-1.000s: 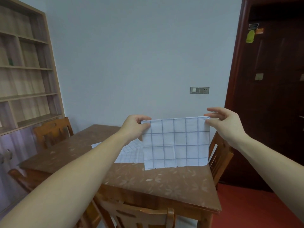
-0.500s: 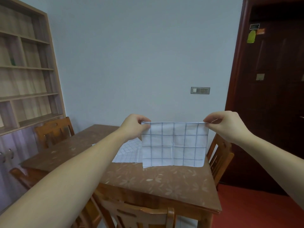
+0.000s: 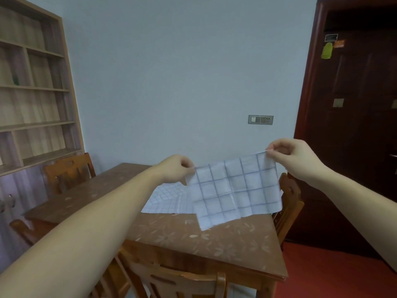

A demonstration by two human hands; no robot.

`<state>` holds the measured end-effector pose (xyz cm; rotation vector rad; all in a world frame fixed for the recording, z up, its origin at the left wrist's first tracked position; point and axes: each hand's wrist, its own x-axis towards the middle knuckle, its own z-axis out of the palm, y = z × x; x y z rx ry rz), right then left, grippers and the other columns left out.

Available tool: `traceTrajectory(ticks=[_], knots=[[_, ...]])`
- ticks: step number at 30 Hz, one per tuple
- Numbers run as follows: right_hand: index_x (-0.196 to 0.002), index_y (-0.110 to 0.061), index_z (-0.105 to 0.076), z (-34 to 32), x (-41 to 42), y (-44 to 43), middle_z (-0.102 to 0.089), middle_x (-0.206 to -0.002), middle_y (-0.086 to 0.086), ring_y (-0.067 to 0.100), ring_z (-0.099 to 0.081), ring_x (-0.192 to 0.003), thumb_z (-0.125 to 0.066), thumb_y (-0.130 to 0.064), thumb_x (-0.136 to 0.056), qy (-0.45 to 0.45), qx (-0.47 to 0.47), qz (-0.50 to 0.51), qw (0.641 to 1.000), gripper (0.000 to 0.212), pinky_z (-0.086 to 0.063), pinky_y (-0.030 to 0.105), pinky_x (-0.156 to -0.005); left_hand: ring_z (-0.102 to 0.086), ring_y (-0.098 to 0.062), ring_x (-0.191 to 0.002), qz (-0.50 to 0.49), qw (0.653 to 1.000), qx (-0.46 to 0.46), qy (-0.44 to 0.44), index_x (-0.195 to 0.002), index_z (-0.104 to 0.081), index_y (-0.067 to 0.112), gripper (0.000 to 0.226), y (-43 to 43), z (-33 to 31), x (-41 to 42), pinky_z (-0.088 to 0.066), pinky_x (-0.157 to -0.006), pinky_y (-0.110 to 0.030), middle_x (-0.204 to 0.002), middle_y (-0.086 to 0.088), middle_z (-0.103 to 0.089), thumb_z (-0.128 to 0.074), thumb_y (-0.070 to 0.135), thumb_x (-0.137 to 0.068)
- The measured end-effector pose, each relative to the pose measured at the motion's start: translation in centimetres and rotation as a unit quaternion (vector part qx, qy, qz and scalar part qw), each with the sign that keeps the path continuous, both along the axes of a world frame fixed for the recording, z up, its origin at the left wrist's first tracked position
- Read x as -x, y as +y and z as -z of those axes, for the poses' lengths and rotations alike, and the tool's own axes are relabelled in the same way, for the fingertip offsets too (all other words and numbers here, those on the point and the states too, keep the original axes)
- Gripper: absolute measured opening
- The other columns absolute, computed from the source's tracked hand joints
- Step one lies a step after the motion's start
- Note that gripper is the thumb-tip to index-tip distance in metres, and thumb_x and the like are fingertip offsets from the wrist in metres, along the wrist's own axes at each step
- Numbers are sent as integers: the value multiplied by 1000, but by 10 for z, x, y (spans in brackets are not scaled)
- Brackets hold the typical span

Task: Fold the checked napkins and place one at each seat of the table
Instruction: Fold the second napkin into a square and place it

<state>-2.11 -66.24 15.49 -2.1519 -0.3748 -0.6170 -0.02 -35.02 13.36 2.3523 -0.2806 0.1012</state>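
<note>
A thin, soft white checked napkin (image 3: 234, 192) with a grey-blue grid hangs as a slanted, creased rectangle over the table (image 3: 214, 239), its top corners pinched between thumb and curled fingers of the left hand (image 3: 176, 168) at its 10 o'clock and the higher right hand (image 3: 294, 157) at its 1 o'clock. A second checked cloth (image 3: 165, 198) lies flat at its 9 o'clock on the glossy brown, leaf-patterned tabletop. Slatted wooden chairs (image 3: 171, 280) ring the table; pale wooden shelves (image 3: 36, 93) stand at 9 o'clock, a dark reddish door (image 3: 354, 125) at 3 o'clock, a red floor (image 3: 333, 280) at 5 o'clock.
</note>
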Motion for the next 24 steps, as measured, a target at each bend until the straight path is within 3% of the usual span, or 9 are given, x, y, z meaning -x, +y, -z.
traceTrajectory(ticks=[2,4,7,11,15,20,24], knots=[[-86,-12,-69,-5,1,15,-70,-75,0,-1,-54,-53,-65,-13,-91,-11,4,-11,1000,6,-41,10,-55,-63,-9,-84,20,997,-76,16,-94,-69,17,9,-3,4,-1,-48,-72,-18,-91,6,-68,-66,23,-89],[-87,-12,-70,-7,1,32,-69,-75,-1,-7,-53,-50,-65,-12,-90,4,47,-21,999,6,-37,4,-51,-63,-8,-98,60,997,-47,25,-98,-70,24,17,-17,7,-2,-49,-87,-24,-102,11,-69,-73,32,-83],[-86,-16,-71,-6,-1,52,-71,-75,-2,-3,-55,-59,-65,-14,-88,21,70,-39,997,7,-39,7,-54,-65,-2,-88,112,992,59,2,-97,-73,23,21,-48,5,2,-50,-79,-21,-94,13,-72,-74,39,-83],[-87,-15,-73,-7,1,58,-70,-74,-2,-7,-56,-54,-68,-13,-88,4,30,-58,998,5,-39,6,-52,-49,6,-50,83,985,139,-54,-89,-73,11,18,-67,1,4,-35,-47,-8,-61,17,-60,-68,28,-90],[-82,-17,-75,-7,6,48,-76,-83,0,5,-64,-74,-75,-19,-85,45,-5,-66,997,3,-45,9,-59,-55,1,-59,83,980,175,-51,-82,-73,16,14,-63,4,5,-42,-59,-16,-65,14,-64,-68,26,-90],[-82,-13,-78,-5,5,42,-76,-78,-3,-5,-62,-63,-73,-22,-87,57,31,-69,995,12,-45,10,-58,-65,-7,-75,107,968,221,-47,-87,-75,16,16,-64,3,8,-50,-70,-22,-81,1,-73,-71,31,-88],[-80,-15,-78,-3,6,46,-74,-74,-7,-6,-63,-64,-72,-26,-87,59,85,-70,992,14,-43,8,-58,-65,-6,-73,96,957,262,-78,-91,-75,11,14,-74,2,11,-50,-68,-20,-79,5,-72,-67,23,-91]])
